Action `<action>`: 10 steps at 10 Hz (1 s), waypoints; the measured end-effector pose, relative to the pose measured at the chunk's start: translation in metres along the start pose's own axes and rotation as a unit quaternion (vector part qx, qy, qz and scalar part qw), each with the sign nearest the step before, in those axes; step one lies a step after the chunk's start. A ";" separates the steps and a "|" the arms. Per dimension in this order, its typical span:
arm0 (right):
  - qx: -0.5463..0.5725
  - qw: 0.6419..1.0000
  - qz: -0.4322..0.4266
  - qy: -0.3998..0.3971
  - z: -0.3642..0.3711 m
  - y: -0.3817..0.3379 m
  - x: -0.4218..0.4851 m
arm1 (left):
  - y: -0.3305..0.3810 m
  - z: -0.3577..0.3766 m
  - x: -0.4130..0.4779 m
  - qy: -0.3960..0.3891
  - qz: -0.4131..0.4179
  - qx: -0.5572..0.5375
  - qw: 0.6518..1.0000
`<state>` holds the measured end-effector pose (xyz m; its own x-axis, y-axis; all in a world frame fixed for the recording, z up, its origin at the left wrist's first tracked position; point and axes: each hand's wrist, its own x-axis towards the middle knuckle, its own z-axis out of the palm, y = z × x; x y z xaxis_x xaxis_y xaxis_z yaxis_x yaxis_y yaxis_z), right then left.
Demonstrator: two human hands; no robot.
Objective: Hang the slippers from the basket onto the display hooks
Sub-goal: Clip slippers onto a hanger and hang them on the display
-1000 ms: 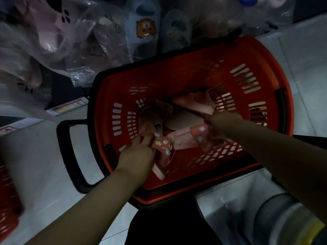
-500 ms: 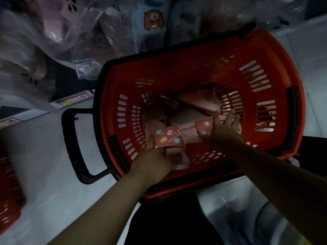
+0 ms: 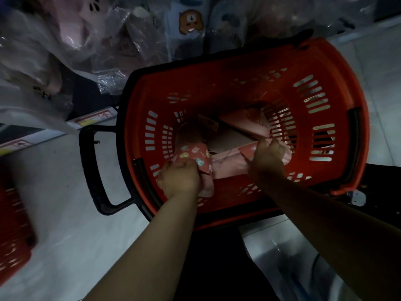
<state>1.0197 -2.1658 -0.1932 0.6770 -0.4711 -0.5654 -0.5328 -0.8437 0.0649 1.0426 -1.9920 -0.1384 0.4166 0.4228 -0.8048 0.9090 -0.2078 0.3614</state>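
Second red basket [image 3: 15, 224]: well left of the left hand, cut off by the frame edge and blurred; contents unreadable.
Black handle [image 3: 91, 170]: folded out flat just left of the left hand, so the basket mouth is free for reaching in.
Left hand [image 3: 180, 180]: fingers curled tight round the near edge of a pink slipper [image 3: 193, 155] with a printed strap, probably to lift it out.
Cardboard [image 3: 227, 139]: just beyond the gap between the hands; whether it is an insert or a tag, I cannot tell.
Right hand [image 3: 267, 164]: apart from the left, pinching the red strap of a second slipper [image 3: 230, 165], whose sole spans the gap between the hands.
Third slipper [image 3: 249, 122]: beyond the right hand, dim and partly covered.
Basket [image 3: 347, 83]: its wall rises right of the right hand; all the slippers are still inside it.
Display hooks: not in view; bagged slippers [image 3: 191, 20] hang far beyond both hands, their hangers cut off.
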 end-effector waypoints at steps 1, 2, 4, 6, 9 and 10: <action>0.102 0.993 -0.015 0.054 -0.009 0.011 -0.003 | -0.004 -0.020 -0.002 -0.033 0.136 0.160 0.977; 0.092 0.981 -0.133 0.103 -0.040 0.017 -0.013 | -0.007 -0.041 -0.004 -0.070 0.221 0.243 0.942; 0.146 0.916 -0.346 0.139 -0.117 0.002 -0.052 | 0.022 -0.072 -0.012 -0.032 0.356 0.327 0.875; 0.207 0.880 -0.324 0.279 -0.175 -0.009 -0.075 | 0.074 -0.095 -0.028 -0.056 0.322 0.240 0.914; 0.288 0.842 -0.456 0.013 -0.236 -0.023 -0.117 | 0.109 -0.126 -0.054 -0.152 0.253 0.101 0.950; 0.224 0.823 -0.523 0.003 -0.246 -0.031 -0.130 | 0.106 -0.136 -0.053 -0.186 0.258 0.122 0.940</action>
<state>1.0733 -2.1421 0.0804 0.8858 0.4494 -0.1154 0.2098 -0.6098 -0.7643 1.1190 -1.9161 0.0066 0.7261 -0.1196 -0.6771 0.5370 -0.5164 0.6670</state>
